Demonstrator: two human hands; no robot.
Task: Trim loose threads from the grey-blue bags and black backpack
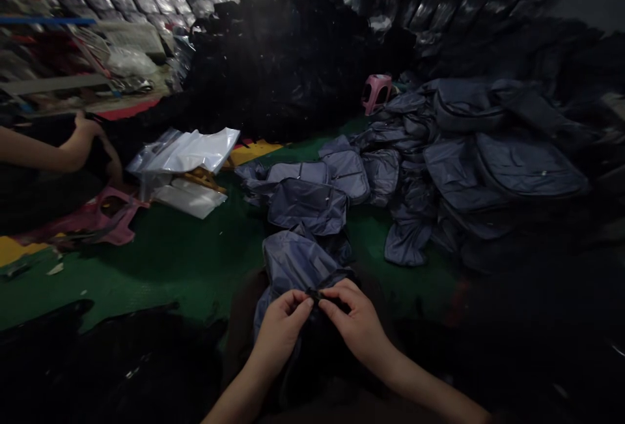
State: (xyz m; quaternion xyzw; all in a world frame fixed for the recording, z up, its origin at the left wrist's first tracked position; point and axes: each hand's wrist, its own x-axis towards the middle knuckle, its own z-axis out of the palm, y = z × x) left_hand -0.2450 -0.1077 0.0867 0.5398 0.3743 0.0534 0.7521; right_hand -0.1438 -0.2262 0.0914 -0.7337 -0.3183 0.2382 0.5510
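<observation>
Close together over my lap, my left hand [288, 316] and my right hand [349, 307] pinch a small black piece [314, 294] between thumbs and fingertips. It is too dark and small to tell its exact kind. Just beyond the fingers, a crumpled blue-grey fabric bag [297, 261] lies draped over my lap. Whether the black piece is joined to this bag cannot be made out. Dark material below my hands is lost in shadow.
Blue-grey bags [307, 202] lie on the green floor [195, 261] ahead, with a larger heap [532, 167] at right. Clear plastic sleeves [195, 150] rest at left near a pink stool [117, 215] and another person's arm [63, 150]. Another pink stool [377, 93] stands farther back.
</observation>
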